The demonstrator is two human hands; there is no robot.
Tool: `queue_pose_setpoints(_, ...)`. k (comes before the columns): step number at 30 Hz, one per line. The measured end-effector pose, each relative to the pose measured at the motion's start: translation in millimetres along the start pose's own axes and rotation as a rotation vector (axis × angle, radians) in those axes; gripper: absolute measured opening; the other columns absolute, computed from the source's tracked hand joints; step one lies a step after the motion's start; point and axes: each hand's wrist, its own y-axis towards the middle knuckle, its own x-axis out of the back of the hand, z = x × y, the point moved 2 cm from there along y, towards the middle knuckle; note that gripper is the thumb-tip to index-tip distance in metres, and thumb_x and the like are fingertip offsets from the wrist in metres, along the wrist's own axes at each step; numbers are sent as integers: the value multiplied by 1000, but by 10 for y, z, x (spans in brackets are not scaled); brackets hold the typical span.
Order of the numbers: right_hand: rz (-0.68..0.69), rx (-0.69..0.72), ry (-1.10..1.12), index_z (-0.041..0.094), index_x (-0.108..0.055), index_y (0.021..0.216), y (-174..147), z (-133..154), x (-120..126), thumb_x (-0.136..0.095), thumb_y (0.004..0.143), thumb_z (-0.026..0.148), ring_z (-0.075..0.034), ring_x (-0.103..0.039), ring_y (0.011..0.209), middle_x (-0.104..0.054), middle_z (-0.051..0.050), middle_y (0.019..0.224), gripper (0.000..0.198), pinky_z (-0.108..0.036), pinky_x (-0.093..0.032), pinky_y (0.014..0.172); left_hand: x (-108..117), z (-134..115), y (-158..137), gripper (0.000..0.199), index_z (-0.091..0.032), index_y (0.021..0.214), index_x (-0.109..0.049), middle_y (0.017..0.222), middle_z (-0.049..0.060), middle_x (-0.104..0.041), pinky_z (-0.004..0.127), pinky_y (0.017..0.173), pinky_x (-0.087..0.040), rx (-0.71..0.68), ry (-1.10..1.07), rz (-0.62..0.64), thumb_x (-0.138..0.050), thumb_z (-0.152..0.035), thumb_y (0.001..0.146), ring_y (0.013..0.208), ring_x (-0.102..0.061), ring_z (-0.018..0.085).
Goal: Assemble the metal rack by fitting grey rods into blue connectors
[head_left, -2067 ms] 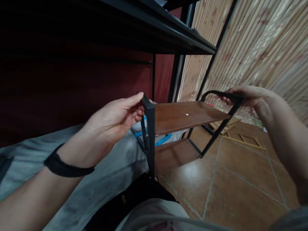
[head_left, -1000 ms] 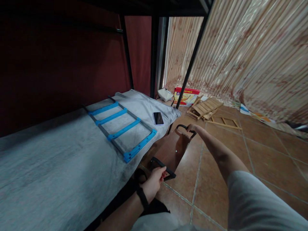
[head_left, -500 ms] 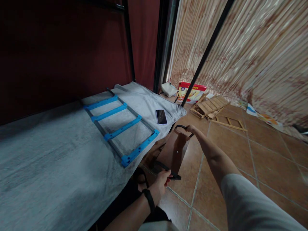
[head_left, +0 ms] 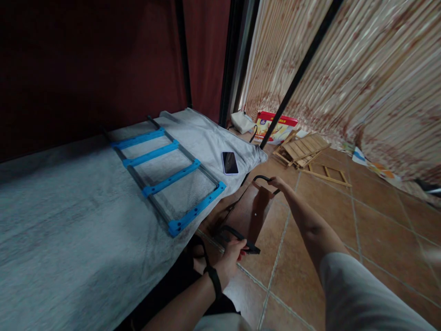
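Low beside the bed, between my hands, is a brown board (head_left: 245, 212) with a dark curved bar at each end; it looks like a small folding table. My left hand (head_left: 233, 253) is closed round the near black bar (head_left: 252, 248). Farther off, my right hand (head_left: 275, 182) grips the far black bar (head_left: 261, 177). A shadow falls across the board, and its underside is hidden. On the grey bedcover lies a blue and grey ladder-like frame (head_left: 171, 185), left of both hands. A phone (head_left: 229, 163) rests by the bed's edge.
The bed (head_left: 86, 239) with its grey cover fills the left side. A black pole (head_left: 299, 76) slants up at its far corner. Wooden slatted pieces (head_left: 305, 149), a red and yellow box (head_left: 275, 128) and a white bag (head_left: 242, 122) lie on the tiled floor near the curtain (head_left: 372, 73).
The view has shifted slightly, so the bed and blue frame sit a little farther left and higher. Both hands keep their hold on the black bars, with hardly any movement.
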Motion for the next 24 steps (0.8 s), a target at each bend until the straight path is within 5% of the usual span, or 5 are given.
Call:
queue_pose_setpoints(5,3,-27,-22,14,-74,108,-58,12,-83,-63,89,29,-21,-68,91,-74,-5,89,26,-24,-47,71,123,19,3,35,-15,74,-63,71,3,-69,24,58,-36,18,-16,85,-88,-38,62,58,-55,11)
queue_pose_setpoints(10,-42,-52,-31,18,-64,132,-97,34,-181,-65,84,28,-25,-66,109,-73,-10,117,49,-26,-49,83,228,-16,-73,46,-16,80,-63,80,4,-72,25,63,-41,18,-9,132,-90,-44,57,64,-61,12)
queue_pose_setpoints(15,-95,-105,-46,21,-43,153,-95,29,-227,-59,89,31,-31,-53,133,-55,-16,147,67,-42,-46,103,354,-25,-144,45,-17,95,-68,90,4,-74,24,65,-42,12,20,161,-89,-37,61,70,-64,13)
queue_pose_setpoints(24,-145,-142,-59,25,-41,153,-235,-8,-268,-55,91,34,-33,-34,147,-42,-15,156,65,-53,-30,117,789,-108,-329,26,-16,94,-67,81,5,-71,23,60,-42,63,25,18,-79,-30,75,65,-63,13)
